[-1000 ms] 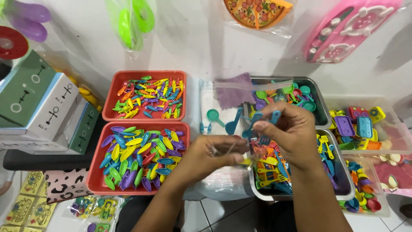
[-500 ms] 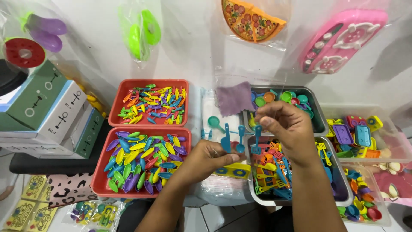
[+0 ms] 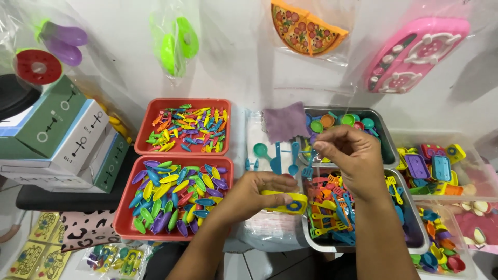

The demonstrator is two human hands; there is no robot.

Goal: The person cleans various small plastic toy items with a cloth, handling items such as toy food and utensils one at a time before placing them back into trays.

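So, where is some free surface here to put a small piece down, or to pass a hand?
Little is free. One pale strip lies between the two red plastic trays and the metal trays, but small blue toy utensils and a purple cloth take part of it. The left hand holds a yellow card over it. Every tray is full.

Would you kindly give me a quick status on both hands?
Left hand pinching yellow card. Right hand raised over metal tray, fingertips pinched on something too small to tell. Blue toy utensils lying between, nothing blocking.
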